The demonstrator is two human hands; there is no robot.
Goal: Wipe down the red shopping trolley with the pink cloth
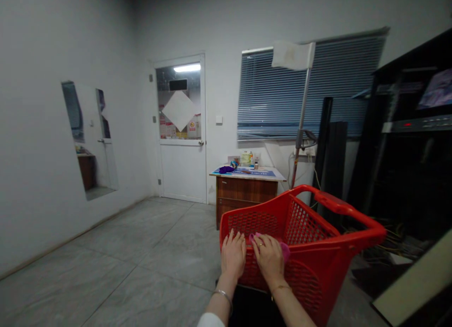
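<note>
A red plastic shopping cart [318, 270] with perforated sides stands in front of me, its handle at the right. My left hand [233, 252] rests on the cart's near rim at its left end, fingers extended and holding nothing. Just to its right, my right hand [269, 257] is closed on a pink cloth [285, 251] at the same rim. Parts of the cloth show beyond the fingertips and beside the hand; the rest is covered by the hand.
Behind the cart is a brown wooden cabinet [247, 190] with a purple cloth [226, 169] and small bottles on top. A white door [181, 171] stands left of it. Black shelving [406, 176], cables and a leaning board [416, 280] are at the right.
</note>
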